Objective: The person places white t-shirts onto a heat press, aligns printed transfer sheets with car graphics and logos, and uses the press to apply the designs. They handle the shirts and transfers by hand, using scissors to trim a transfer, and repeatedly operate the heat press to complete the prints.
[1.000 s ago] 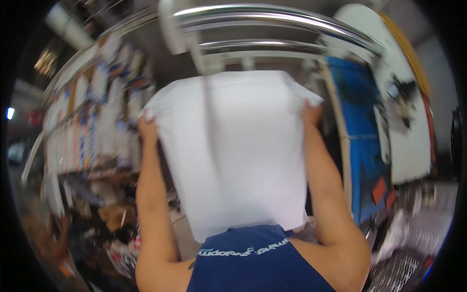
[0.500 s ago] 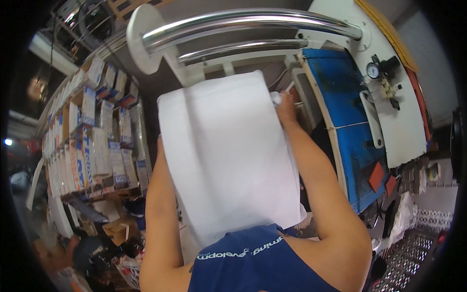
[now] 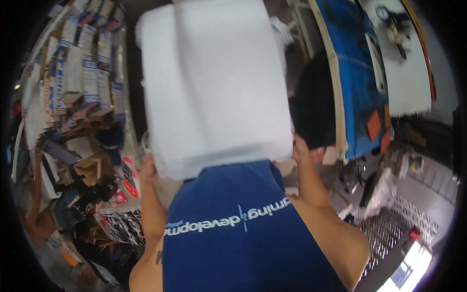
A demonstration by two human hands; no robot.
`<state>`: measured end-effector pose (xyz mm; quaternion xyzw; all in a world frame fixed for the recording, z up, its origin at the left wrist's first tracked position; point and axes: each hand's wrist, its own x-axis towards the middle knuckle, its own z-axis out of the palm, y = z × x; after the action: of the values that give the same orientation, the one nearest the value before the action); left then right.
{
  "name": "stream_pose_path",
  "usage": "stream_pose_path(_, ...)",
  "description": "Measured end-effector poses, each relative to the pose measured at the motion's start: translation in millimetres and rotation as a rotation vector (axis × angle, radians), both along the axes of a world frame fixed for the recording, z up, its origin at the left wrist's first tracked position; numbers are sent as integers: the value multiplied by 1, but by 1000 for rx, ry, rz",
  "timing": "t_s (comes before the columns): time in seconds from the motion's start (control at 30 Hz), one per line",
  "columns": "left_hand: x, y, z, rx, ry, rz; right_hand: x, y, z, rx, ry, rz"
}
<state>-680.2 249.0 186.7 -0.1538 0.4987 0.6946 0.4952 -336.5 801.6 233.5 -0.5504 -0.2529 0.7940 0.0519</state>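
Note:
A large white cloth [image 3: 219, 87] lies draped in a rectangular shape in front of me, with a long crease down its left part. Its near edge reaches my blue top. My left hand [image 3: 148, 169] is at the cloth's near left corner, fingers closed on the edge and partly hidden by it. At the near right edge, my right hand [image 3: 300, 147] also grips the cloth, its fingertips tucked out of sight. A bunched bit of white cloth [image 3: 282, 31] hangs off the far right side.
Stacked boxes [image 3: 80, 73] fill a rack on the left. On the right stands a blue-covered board [image 3: 352, 73], with a white machine panel [image 3: 404, 78] and pressure gauge [image 3: 382, 13] beyond. Another person's arm [image 3: 36, 194] shows at the far left. A patterned grate [image 3: 384, 243] is lower right.
Both hands have come back toward me, the right one from the cloth's far right side to its near right edge. The view has tilted down, so the chrome rollers are out of sight.

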Motion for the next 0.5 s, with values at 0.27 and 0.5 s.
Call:
stream_pose_path(0.27,2,-51,71,-372,237,160,53,24,-7,139,130,-295)
stream_pose_path(0.5,12,-27,47,-323,343,227,44,35,1,271,202,-391)
